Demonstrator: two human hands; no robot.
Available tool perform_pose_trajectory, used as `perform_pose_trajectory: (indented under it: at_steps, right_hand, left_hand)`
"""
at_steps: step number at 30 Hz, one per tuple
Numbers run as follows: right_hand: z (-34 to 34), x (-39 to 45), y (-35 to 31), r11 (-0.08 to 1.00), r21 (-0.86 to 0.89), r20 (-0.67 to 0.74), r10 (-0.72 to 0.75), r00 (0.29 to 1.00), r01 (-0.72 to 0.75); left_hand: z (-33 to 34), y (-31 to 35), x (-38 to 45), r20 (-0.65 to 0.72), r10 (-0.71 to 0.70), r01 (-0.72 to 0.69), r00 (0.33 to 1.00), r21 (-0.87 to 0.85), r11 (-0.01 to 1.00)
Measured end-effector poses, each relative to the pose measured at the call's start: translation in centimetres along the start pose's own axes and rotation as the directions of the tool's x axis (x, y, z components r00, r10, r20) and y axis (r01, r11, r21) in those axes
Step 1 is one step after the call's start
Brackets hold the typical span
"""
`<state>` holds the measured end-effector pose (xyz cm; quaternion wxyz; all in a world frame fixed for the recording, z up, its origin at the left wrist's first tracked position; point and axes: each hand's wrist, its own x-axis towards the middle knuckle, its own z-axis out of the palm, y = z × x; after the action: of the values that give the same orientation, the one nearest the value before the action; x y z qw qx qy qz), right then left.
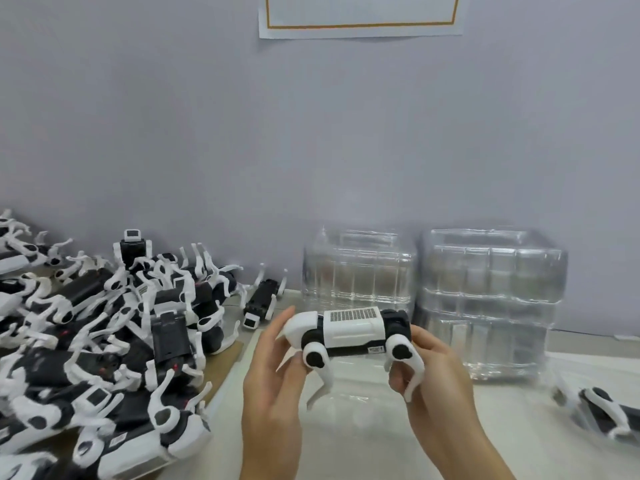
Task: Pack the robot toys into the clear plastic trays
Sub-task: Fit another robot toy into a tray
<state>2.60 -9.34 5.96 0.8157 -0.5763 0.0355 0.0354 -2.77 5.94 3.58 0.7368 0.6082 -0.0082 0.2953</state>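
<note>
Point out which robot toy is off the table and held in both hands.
The white and black robot toy in the middle, gripped between the left hand and right hand. The others lie in the pile or loose on the table.

Head view looks forward and down, close over the table [363, 427].

A pale grey-lilac wall [207, 133] fills the upper part of the view, from nine o'clock across to three. At twelve o'clock a white paper sheet [360, 15] with a thin orange border is fixed to it, its top cut off by the frame; any print is unreadable. Below, a white tabletop [381, 445] runs to six o'clock, with a brown cardboard sheet [227, 368] lying on it toward seven.
</note>
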Motion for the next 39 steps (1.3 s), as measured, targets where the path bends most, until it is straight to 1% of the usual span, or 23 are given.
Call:
perform_pose_trajectory:
  at_steps: [3,5,7,8,9,10,11,12,13,14,15,17,18,20,22,23,25,28,31,34,36,39]
  right_hand:
    - [-0.5,0.1,-0.2,0.999,-0.031,0.046,0.01,0.999,-0.009]
    - [-0.9,0.1,-0.9,0.988,-0.146,0.098,-0.029,0.995,0.043]
    - [-1.3,0.3,-1.3,0.94,-0.303,0.112,-0.129,0.985,0.157]
    - [-1.7,0.4,-1.4,0.907,-0.353,0.087,-0.213,0.973,0.23]
    - [-2.0,0.4,-1.6,0.867,-0.383,0.069,-0.317,0.946,0.319]
    - [-2.1,0.2,-1.8,0.814,-0.403,0.093,-0.418,0.904,0.418]
    - [-2.1,-0.1,-2.0,0.746,-0.425,0.175,-0.487,0.855,0.512]
    - [-1.9,-0.4,-2.2,0.675,-0.447,0.293,-0.509,0.809,0.586]
    - [-1.5,-0.8,-2.2,0.612,-0.478,0.411,-0.478,0.776,0.63]
    - [-1.0,-1.0,-1.9,0.545,-0.527,0.499,-0.424,0.756,0.653]
    - [-0.6,-1.0,-1.4,0.46,-0.585,0.543,-0.39,0.744,0.668]
    - [-0.1,-0.8,-0.4,0.29,-0.686,0.531,-0.428,0.732,0.667]
    - [-0.1,-0.5,-0.3,0.255,-0.713,0.503,-0.464,0.73,0.653]
    - [-0.6,0.0,-0.2,0.261,-0.721,0.454,-0.522,0.722,0.642]
    - [-1.5,0.6,-0.2,0.333,-0.699,0.397,-0.555,0.731,0.633]
    - [-1.9,0.8,-0.3,0.383,-0.683,0.355,-0.57,0.741,0.622]
    - [-2.5,1.3,-0.4,0.448,-0.664,0.305,-0.569,0.764,0.599]
    - [-2.9,1.7,-0.2,0.473,-0.665,0.323,-0.517,0.793,0.579]
    - [-3.0,1.6,0.0,0.464,-0.696,0.368,-0.426,0.827,0.549]
    - [-3.2,1.6,0.1,0.424,-0.753,0.411,-0.296,0.862,0.504]
    - [-3.3,1.5,0.0,0.394,-0.773,0.434,-0.244,0.867,0.497]
    - [-3.2,1.4,-0.3,0.332,-0.804,0.451,-0.202,0.869,0.494]
  left_hand:
    - [-0.2,-0.1,0.3,-0.005,-0.031,0.03,1.0,-0.053,0.998]
    - [0.0,-0.3,0.4,-0.039,-0.044,0.041,0.998,-0.072,0.997]
    - [0.0,-0.5,0.4,-0.098,-0.06,0.053,0.993,-0.075,0.996]
    - [0.0,-0.6,0.4,-0.124,-0.06,0.052,0.991,-0.062,0.997]
    - [0.1,-0.7,0.3,-0.147,-0.054,0.048,0.988,-0.044,0.998]
    - [0.1,-0.7,0.3,-0.173,-0.046,0.042,0.984,-0.024,0.999]
    - [0.2,-0.7,0.3,-0.199,-0.036,0.036,0.979,-0.006,0.999]
    - [0.3,-0.6,0.3,-0.216,-0.024,0.026,0.976,0.007,1.0]
    - [0.6,-0.5,0.3,-0.22,-0.01,0.015,0.976,0.019,1.0]
    - [0.9,-0.4,0.3,-0.21,0.0,0.007,0.978,0.033,0.999]
    - [1.3,-0.2,0.2,-0.193,0.006,0.003,0.981,0.047,0.999]
    - [1.9,0.2,0.2,-0.151,0.002,0.008,0.989,0.066,0.998]
    - [2.0,0.3,0.2,-0.125,-0.011,0.019,0.992,0.061,0.998]
    - [1.8,0.4,0.2,-0.093,-0.021,0.03,0.995,0.089,0.996]
    - [0.9,-0.2,0.5,-0.141,-0.01,0.041,0.99,0.217,0.975]
    - [0.3,-0.7,0.7,-0.177,-0.027,0.077,0.984,0.286,0.955]
    - [-0.8,-1.7,1.0,-0.185,-0.122,0.187,0.975,0.387,0.903]
    - [-1.3,-3.1,0.8,-0.066,-0.345,0.337,0.936,0.441,0.831]
    - [-0.8,-3.5,0.6,0.091,-0.492,0.404,0.866,0.454,0.794]
    - [-0.5,-3.6,0.3,0.192,-0.569,0.437,0.799,0.465,0.77]
    - [-0.4,-3.7,0.2,0.206,-0.578,0.437,0.79,0.473,0.765]
    - [0.0,-4.0,0.2,0.161,-0.564,0.457,0.81,0.43,0.778]
